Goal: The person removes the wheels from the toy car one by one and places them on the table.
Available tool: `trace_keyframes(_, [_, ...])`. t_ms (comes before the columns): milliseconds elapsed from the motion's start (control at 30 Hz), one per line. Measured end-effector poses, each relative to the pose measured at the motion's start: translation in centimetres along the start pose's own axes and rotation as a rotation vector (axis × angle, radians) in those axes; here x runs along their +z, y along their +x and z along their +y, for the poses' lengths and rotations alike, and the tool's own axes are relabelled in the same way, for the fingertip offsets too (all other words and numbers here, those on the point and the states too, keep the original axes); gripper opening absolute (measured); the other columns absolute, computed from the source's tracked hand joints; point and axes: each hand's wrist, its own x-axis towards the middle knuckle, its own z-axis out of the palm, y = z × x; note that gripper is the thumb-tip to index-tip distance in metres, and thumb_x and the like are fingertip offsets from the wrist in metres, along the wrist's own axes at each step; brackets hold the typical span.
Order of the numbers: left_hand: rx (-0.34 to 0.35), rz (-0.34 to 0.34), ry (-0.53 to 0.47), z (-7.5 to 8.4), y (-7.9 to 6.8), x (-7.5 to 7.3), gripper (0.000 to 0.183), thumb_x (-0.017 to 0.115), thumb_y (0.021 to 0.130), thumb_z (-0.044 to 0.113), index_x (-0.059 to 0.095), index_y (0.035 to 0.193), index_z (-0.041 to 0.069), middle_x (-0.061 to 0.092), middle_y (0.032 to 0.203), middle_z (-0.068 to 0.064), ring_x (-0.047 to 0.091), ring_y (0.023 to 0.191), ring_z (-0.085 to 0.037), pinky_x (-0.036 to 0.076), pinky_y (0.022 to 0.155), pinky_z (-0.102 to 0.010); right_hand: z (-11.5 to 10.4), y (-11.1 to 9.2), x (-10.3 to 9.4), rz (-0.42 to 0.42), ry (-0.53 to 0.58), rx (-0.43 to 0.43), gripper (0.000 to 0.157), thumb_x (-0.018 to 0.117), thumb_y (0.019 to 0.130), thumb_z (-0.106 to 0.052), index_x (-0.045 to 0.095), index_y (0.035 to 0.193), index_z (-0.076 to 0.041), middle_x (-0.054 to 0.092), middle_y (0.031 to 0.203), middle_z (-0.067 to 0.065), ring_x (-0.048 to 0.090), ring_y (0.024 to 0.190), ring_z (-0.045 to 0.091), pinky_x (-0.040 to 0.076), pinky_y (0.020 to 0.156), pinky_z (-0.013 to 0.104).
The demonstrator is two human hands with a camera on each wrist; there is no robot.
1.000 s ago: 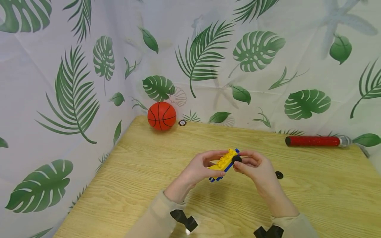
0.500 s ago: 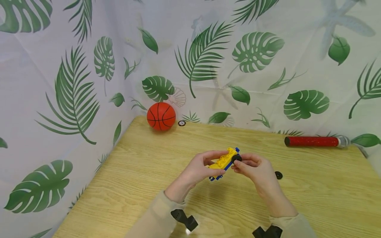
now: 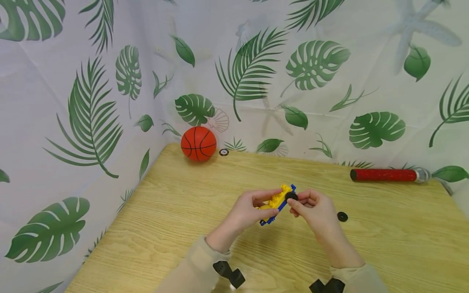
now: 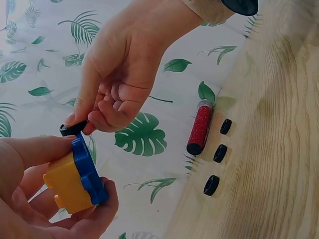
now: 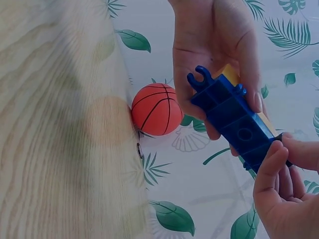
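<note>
Left hand [image 3: 246, 211]: gripped toy car [image 3: 276, 201]
Right hand [image 3: 317, 211]: pinched black wheel [image 3: 291, 196]
Risk: black wheel might have slipped under skewed pressure

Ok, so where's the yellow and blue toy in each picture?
Head: the toy is right of and below the middle.
Left wrist: the toy is at lower left.
Right wrist: the toy is right of the middle, blue side showing.
Shared landmark: the right hand, at one end of it.
</note>
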Motion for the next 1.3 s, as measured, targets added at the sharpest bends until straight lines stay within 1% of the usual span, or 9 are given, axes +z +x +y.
trace_keyframes(133, [-0.012, 0.022, -0.001, 0.0, -0.1, 0.3, 0.043, 0.073, 0.09, 0.012, 0.067, 0.13, 0.027, 0.062, 0.137, 0.001, 0.064, 0.103, -0.014, 0.057, 0.077, -0.024, 0.0, -0.1, 0.2, 0.017, -0.049, -0.015, 0.019, 0.068, 0.094, -0.009, 0.055, 0.099, 0.004, 0.065, 0.081, -0.002, 0.064, 0.069, 0.009, 0.057, 0.067, 0.02])
trace_keyframes(433, [-0.022, 0.048, 0.008, 0.1, 0.0, 0.5, 0.044, 0.072, 0.09, 0.012, 0.065, 0.132, 0.024, 0.063, 0.136, -0.001, 0.066, 0.097, -0.007, 0.058, 0.077, -0.022, 0.0, -0.1, 0.6, 0.061, -0.101, -0.038, 0.018, 0.067, 0.094, -0.006, 0.055, 0.099, 0.006, 0.064, 0.079, -0.002, 0.064, 0.067, 0.01, 0.056, 0.065, 0.019])
trace_keyframes(667, [-0.059, 0.071, 0.02, 0.4, -0.1, 0.7, 0.044, 0.074, 0.089, 0.012, 0.066, 0.13, 0.026, 0.063, 0.136, -0.001, 0.065, 0.097, -0.006, 0.059, 0.079, -0.023, 0.1, -0.2, 0.7, 0.066, -0.141, -0.037, 0.021, 0.068, 0.093, -0.009, 0.055, 0.101, 0.007, 0.064, 0.08, 0.0, 0.063, 0.067, 0.007, 0.057, 0.066, 0.019])
trace_keyframes(867, [-0.074, 0.09, 0.037, 0.5, -0.1, 0.8, 0.045, 0.075, 0.088, 0.011, 0.067, 0.129, 0.027, 0.064, 0.134, -0.001, 0.065, 0.095, -0.006, 0.058, 0.076, -0.022, 0.2, -0.2, 0.7, 0.067, -0.167, -0.027, 0.024, 0.069, 0.093, -0.011, 0.055, 0.103, 0.007, 0.065, 0.081, 0.002, 0.064, 0.068, 0.008, 0.057, 0.066, 0.018])
trace_keyframes(1033, [-0.082, 0.11, 0.063, 0.7, -0.1, 0.9, 0.045, 0.076, 0.087, 0.012, 0.068, 0.128, 0.028, 0.065, 0.133, -0.001, 0.065, 0.092, -0.005, 0.057, 0.074, -0.02, 0.2, -0.3, 0.8, 0.068, -0.187, -0.025, 0.025, 0.069, 0.093, -0.012, 0.055, 0.104, 0.007, 0.065, 0.082, 0.004, 0.063, 0.067, 0.006, 0.056, 0.065, 0.017])
trace_keyframes(1200, [-0.081, 0.136, 0.112, 0.7, -0.1, 1.0, 0.044, 0.077, 0.086, 0.013, 0.068, 0.126, 0.03, 0.066, 0.132, 0.0, 0.065, 0.094, -0.004, 0.057, 0.073, -0.019, 0.1, -0.3, 0.8, 0.07, -0.191, -0.012, 0.026, 0.069, 0.093, -0.012, 0.055, 0.105, 0.006, 0.065, 0.083, 0.004, 0.062, 0.067, 0.007, 0.056, 0.065, 0.017])
trace_keyframes(1300, [-0.077, 0.147, 0.13, 0.7, 0.0, 1.1, 0.044, 0.077, 0.086, 0.013, 0.069, 0.126, 0.031, 0.066, 0.131, -0.001, 0.065, 0.091, -0.005, 0.057, 0.071, -0.019, 0.0, -0.3, 0.8, 0.071, -0.2, 0.002, 0.025, 0.069, 0.093, -0.013, 0.055, 0.104, 0.006, 0.064, 0.082, 0.004, 0.062, 0.067, 0.008, 0.055, 0.065, 0.017])
